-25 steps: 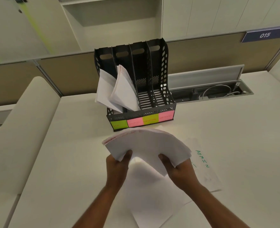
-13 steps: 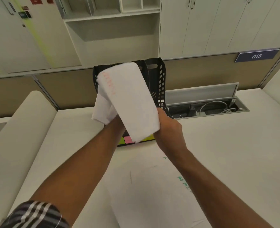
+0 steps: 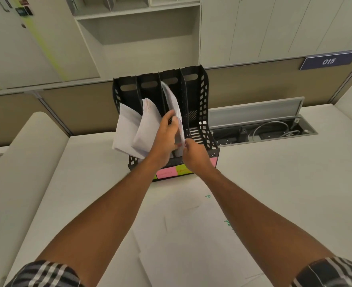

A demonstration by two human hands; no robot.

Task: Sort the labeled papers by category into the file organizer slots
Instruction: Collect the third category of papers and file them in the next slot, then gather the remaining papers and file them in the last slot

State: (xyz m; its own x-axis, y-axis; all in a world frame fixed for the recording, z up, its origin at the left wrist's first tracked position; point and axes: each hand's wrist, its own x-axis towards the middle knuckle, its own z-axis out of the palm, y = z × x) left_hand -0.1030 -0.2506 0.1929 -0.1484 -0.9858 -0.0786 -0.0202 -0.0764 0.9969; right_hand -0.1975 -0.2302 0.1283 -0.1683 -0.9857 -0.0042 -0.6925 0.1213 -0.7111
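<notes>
A black file organizer [image 3: 200, 112] with four slots stands at the back of the desk, with green and pink sticky labels [image 3: 166, 173] along its front. White papers lean out of the first slot [image 3: 125, 129] and the second slot [image 3: 148, 125]. A stack of white papers [image 3: 174, 104] stands on edge in the third slot. My left hand [image 3: 165, 137] grips that stack from the left side, and my right hand [image 3: 193, 154] pinches its lower front edge. The fourth slot holds nothing visible. More white sheets [image 3: 183, 228] with green writing lie flat on the desk below my arms.
An open cable tray [image 3: 264, 131] with cords sits in the desk right of the organizer. A beige partition [image 3: 253, 85] with a blue "015" plate [image 3: 328, 61] runs behind. A padded cream divider [image 3: 15, 172] borders the desk on the left.
The stack went from held flat over the desk, to raised before the organizer, to standing on edge inside the third slot. Both hands moved forward with it.
</notes>
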